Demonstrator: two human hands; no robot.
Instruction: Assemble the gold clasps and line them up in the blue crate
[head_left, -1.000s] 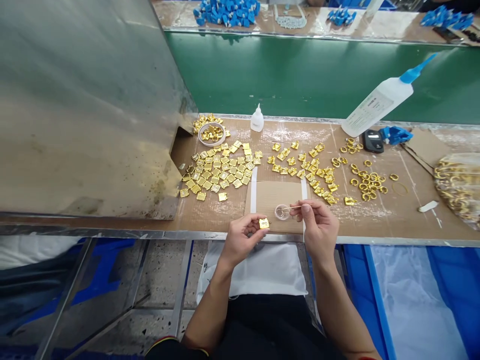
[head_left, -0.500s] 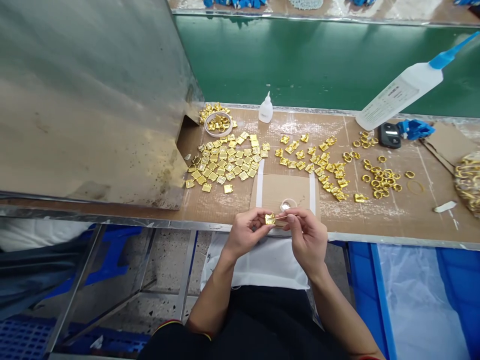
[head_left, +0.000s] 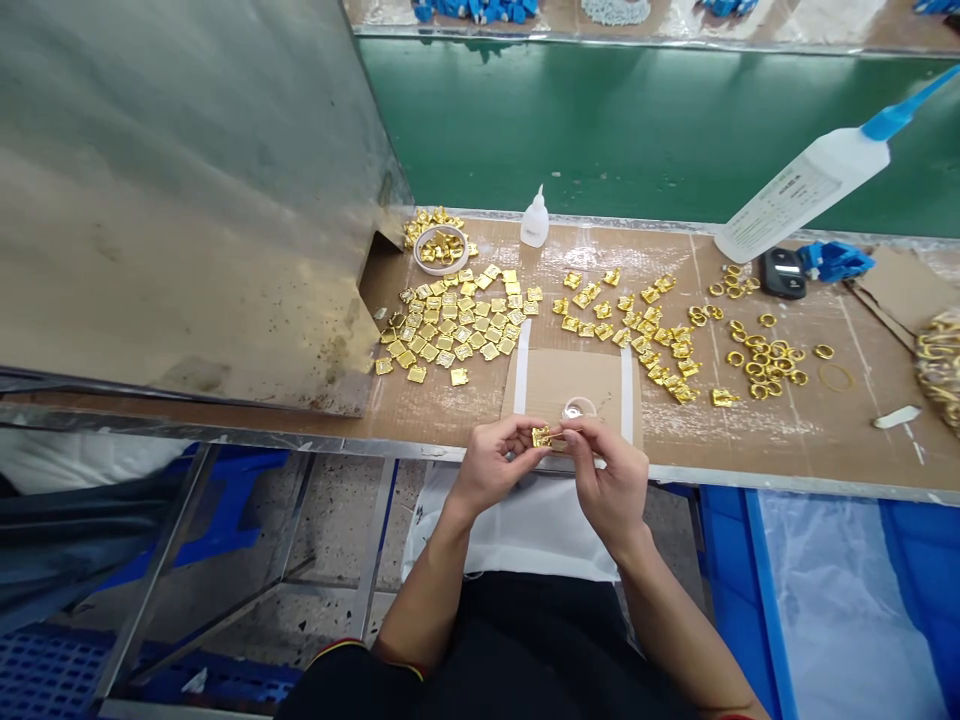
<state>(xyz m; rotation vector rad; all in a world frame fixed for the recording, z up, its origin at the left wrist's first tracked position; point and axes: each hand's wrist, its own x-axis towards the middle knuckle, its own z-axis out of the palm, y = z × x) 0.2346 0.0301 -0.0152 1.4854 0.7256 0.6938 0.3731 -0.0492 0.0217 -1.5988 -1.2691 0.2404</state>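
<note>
Left hand point(head_left: 491, 468): thumb and fingertips in a narrow pinch on a small gold piece point(head_left: 541, 437), over the near end of the cardboard pad point(head_left: 574, 372). Right hand point(head_left: 615, 485): fingers closed on a thin stick point(head_left: 559, 433), its tip at the piece's right side; exact contact too small to tell. Judgement: keep the piece steady, work the stick lightly from the fingers, avoid pressing hard enough to twist the pinch. Pose: hands nearly meeting, wrists turned inward, forearms point(head_left: 424, 580) converging from the body; small round dish point(head_left: 592, 408) just beyond the right fingers
</note>
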